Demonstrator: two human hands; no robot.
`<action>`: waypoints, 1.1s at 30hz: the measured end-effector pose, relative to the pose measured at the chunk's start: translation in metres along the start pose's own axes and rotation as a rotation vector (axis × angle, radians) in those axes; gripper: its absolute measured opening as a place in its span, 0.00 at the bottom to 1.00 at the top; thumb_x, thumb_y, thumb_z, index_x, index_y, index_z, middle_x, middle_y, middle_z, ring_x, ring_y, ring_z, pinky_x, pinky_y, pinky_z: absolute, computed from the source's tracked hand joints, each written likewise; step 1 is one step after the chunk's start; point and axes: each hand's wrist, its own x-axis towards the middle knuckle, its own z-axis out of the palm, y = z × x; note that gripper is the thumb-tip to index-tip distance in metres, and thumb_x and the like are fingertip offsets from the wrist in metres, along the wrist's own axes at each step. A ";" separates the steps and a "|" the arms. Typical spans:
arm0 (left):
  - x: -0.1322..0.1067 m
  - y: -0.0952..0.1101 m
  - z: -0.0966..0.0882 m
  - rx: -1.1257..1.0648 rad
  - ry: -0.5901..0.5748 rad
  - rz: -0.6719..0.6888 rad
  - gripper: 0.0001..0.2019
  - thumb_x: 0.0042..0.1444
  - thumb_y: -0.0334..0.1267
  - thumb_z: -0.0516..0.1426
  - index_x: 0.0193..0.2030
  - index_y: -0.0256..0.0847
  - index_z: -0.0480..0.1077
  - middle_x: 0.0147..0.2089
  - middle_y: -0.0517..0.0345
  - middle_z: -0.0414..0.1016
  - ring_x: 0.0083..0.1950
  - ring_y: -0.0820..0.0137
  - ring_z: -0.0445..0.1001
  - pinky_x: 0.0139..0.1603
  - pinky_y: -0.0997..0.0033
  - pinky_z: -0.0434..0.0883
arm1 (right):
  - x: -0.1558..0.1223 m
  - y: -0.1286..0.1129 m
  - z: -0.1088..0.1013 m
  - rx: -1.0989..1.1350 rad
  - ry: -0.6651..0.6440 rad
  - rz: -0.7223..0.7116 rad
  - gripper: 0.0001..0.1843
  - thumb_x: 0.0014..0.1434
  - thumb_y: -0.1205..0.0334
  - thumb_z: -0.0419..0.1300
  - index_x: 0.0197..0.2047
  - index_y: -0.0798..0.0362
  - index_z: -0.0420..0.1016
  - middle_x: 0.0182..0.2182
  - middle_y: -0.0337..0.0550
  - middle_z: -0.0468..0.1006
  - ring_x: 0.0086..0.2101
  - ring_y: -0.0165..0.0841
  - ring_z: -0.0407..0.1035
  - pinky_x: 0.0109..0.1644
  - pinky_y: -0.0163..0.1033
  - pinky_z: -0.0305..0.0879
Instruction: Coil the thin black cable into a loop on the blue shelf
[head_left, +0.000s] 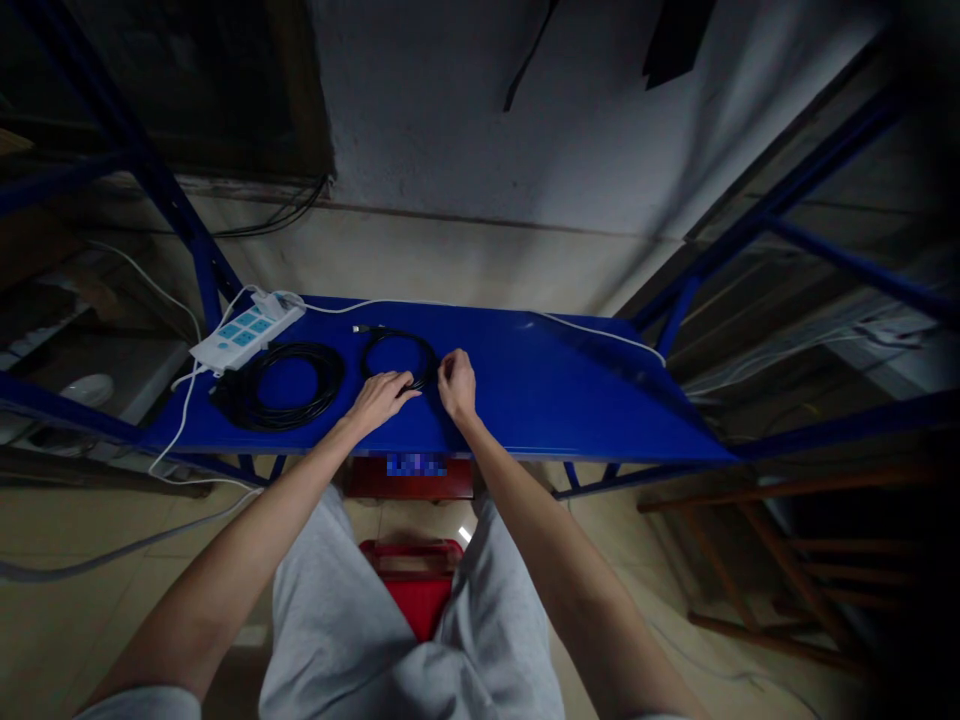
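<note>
Thin black cable lies looped left of centre on the blue desk. I find the left hand at its near side, fingers slightly bent, probably steadying the loop; the right hand curls narrow beside it. Fingertips are partly hidden; I cannot tell whether either grips. Toward the front-left corner, the larger coil has ends too dark to trace.

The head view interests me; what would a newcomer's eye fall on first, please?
Probably the vivid blue tabletop across the middle, then the thick black coil towards its left end, with the white power strip just beyond. Near the centre, the left hand is at the near side of a smaller black coil, the right hand at its right.
</note>
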 end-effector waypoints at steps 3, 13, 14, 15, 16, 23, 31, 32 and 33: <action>-0.001 0.001 0.002 -0.003 0.003 0.007 0.10 0.69 0.45 0.54 0.46 0.42 0.70 0.43 0.53 0.78 0.44 0.63 0.76 0.48 0.64 0.70 | -0.002 -0.002 0.002 -0.079 -0.042 -0.075 0.06 0.68 0.63 0.50 0.39 0.51 0.65 0.38 0.46 0.72 0.34 0.35 0.66 0.39 0.38 0.60; -0.002 0.002 0.010 0.072 -0.032 -0.010 0.09 0.66 0.33 0.52 0.50 0.38 0.70 0.50 0.45 0.77 0.53 0.58 0.75 0.58 0.56 0.70 | -0.014 -0.013 -0.001 -0.226 -0.237 -0.443 0.08 0.72 0.63 0.49 0.45 0.52 0.68 0.44 0.48 0.72 0.39 0.34 0.69 0.35 0.35 0.62; -0.002 0.002 0.011 0.073 -0.031 -0.008 0.10 0.66 0.32 0.52 0.50 0.37 0.70 0.51 0.44 0.76 0.54 0.57 0.75 0.59 0.56 0.69 | -0.014 -0.013 -0.001 -0.208 -0.248 -0.470 0.08 0.73 0.63 0.49 0.45 0.52 0.68 0.45 0.48 0.72 0.40 0.35 0.69 0.36 0.36 0.63; -0.001 0.001 0.011 0.070 -0.029 -0.007 0.10 0.66 0.32 0.52 0.50 0.36 0.70 0.51 0.43 0.76 0.54 0.57 0.74 0.60 0.55 0.69 | -0.014 -0.012 0.000 -0.184 -0.251 -0.486 0.08 0.73 0.63 0.48 0.45 0.52 0.68 0.45 0.49 0.72 0.41 0.35 0.69 0.38 0.36 0.64; -0.001 0.000 0.012 0.064 -0.028 -0.008 0.10 0.66 0.33 0.52 0.51 0.35 0.70 0.51 0.43 0.76 0.54 0.57 0.74 0.60 0.55 0.69 | -0.014 -0.012 0.000 -0.157 -0.247 -0.498 0.09 0.73 0.63 0.48 0.45 0.52 0.69 0.45 0.49 0.73 0.42 0.35 0.70 0.39 0.36 0.66; 0.002 -0.001 0.013 0.026 -0.012 0.023 0.09 0.68 0.35 0.52 0.48 0.35 0.70 0.48 0.44 0.76 0.52 0.58 0.74 0.58 0.56 0.71 | -0.013 -0.007 0.002 -0.019 -0.171 -0.583 0.11 0.73 0.65 0.48 0.45 0.53 0.71 0.48 0.52 0.74 0.45 0.37 0.70 0.47 0.39 0.68; -0.003 0.004 0.006 -0.030 0.002 0.069 0.08 0.68 0.33 0.52 0.49 0.38 0.70 0.48 0.47 0.76 0.52 0.59 0.74 0.57 0.57 0.71 | -0.013 -0.007 -0.001 0.144 -0.165 -0.323 0.08 0.69 0.61 0.53 0.40 0.51 0.72 0.35 0.42 0.77 0.34 0.33 0.72 0.39 0.35 0.63; -0.004 0.005 0.005 -0.031 0.000 0.073 0.08 0.68 0.34 0.51 0.49 0.38 0.70 0.47 0.47 0.76 0.51 0.59 0.74 0.57 0.57 0.71 | -0.013 -0.007 -0.002 0.165 -0.165 -0.287 0.08 0.68 0.60 0.53 0.39 0.51 0.72 0.33 0.41 0.77 0.32 0.33 0.71 0.38 0.35 0.62; -0.004 0.006 0.004 -0.026 -0.004 0.075 0.08 0.68 0.34 0.51 0.49 0.38 0.70 0.47 0.47 0.76 0.51 0.60 0.74 0.56 0.57 0.70 | -0.013 -0.007 -0.003 0.181 -0.169 -0.254 0.09 0.68 0.58 0.54 0.38 0.51 0.72 0.30 0.40 0.76 0.30 0.32 0.70 0.36 0.35 0.61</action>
